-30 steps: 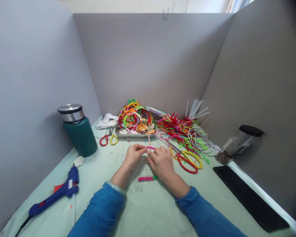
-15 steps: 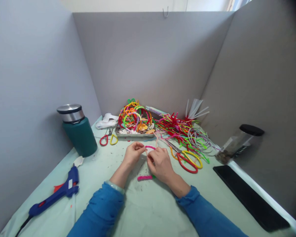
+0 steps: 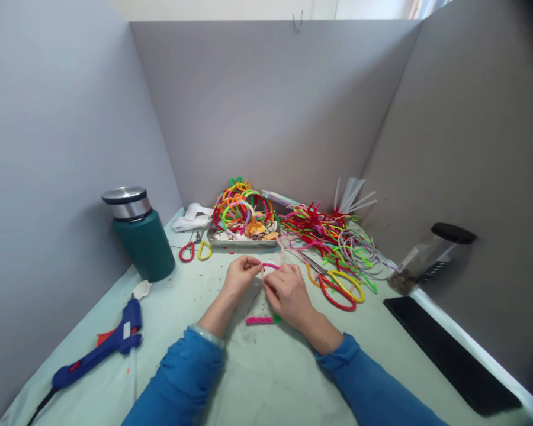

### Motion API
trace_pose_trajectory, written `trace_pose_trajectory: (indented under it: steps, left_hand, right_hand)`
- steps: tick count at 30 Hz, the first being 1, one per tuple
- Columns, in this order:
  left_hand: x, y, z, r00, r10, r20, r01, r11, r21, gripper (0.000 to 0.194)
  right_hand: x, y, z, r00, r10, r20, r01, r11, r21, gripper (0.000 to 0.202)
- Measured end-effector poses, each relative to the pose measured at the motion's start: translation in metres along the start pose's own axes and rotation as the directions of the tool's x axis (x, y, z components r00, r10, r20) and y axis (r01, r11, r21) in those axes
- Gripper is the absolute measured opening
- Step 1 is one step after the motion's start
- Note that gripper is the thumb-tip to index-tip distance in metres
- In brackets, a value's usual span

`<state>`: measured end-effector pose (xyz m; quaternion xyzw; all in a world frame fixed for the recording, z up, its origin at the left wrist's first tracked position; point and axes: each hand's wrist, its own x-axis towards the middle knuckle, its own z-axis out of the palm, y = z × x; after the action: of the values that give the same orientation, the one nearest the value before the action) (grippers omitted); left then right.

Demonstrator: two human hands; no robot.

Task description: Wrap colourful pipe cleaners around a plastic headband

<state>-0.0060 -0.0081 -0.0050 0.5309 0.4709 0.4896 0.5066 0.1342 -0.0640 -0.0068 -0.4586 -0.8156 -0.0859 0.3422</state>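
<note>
Between my two hands is a small curve of pink pipe cleaner [image 3: 270, 265], joined by a pale pink strand [image 3: 281, 253] that sticks up by the right fingers. My left hand [image 3: 241, 276] pinches the left end of the pink piece. Fingers of my right hand [image 3: 288, 293] are closed on its right side, and they hide part of the strands. Below the hands a bright pink piece [image 3: 259, 321] with a green end lies on the table, partly behind my right wrist.
Large scissors [image 3: 337, 290] lie right of my hands, near tangled pipe cleaners [image 3: 322, 228]. Behind stands a tray [image 3: 244, 243] of coloured rings. A green bottle [image 3: 144, 242] and blue glue gun [image 3: 111, 349] are left; a jar [image 3: 430, 257] and black slab [image 3: 448, 355] right.
The pink piece on the table shows very slightly further left. Both hands keep nearly the same place and grip, with only a tiny shift of the right fingers.
</note>
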Motion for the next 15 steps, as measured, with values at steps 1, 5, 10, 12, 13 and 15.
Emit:
trace_pose_trajectory:
  steps: [1,5,10,12,13,15]
  left_hand:
    - [0.000,0.000,0.000,1.000,0.008,0.000,-0.008,1.000,0.005,0.020]
    - [0.002,-0.002,-0.001,0.999,0.036,0.033,-0.036,0.999,0.015,0.017]
    - [0.007,-0.009,-0.001,0.991,0.105,0.079,-0.106,0.994,0.007,0.019]
    - [0.009,-0.014,-0.001,0.984,0.151,0.096,-0.155,0.987,0.043,0.018]
    - [0.010,-0.016,-0.001,0.979,0.174,0.105,-0.182,0.980,0.076,0.018]
    - [0.011,-0.019,-0.002,0.968,0.216,0.125,-0.234,0.961,0.149,0.018]
  right_hand:
    - [0.000,0.000,0.000,1.000,-0.012,-0.005,0.012,1.000,0.000,0.017]
    - [0.000,0.002,0.000,0.999,-0.027,-0.022,0.028,0.999,0.024,0.016]
    - [0.000,0.005,0.000,0.999,0.003,-0.053,0.002,0.997,0.080,0.014]
    - [0.000,0.006,0.001,0.997,0.015,-0.073,-0.007,0.994,0.106,0.014]
    - [0.000,0.006,0.001,0.996,0.020,-0.082,-0.011,0.993,0.119,0.015]
    - [0.000,0.007,0.001,0.995,0.029,-0.096,-0.016,0.990,0.141,0.015]
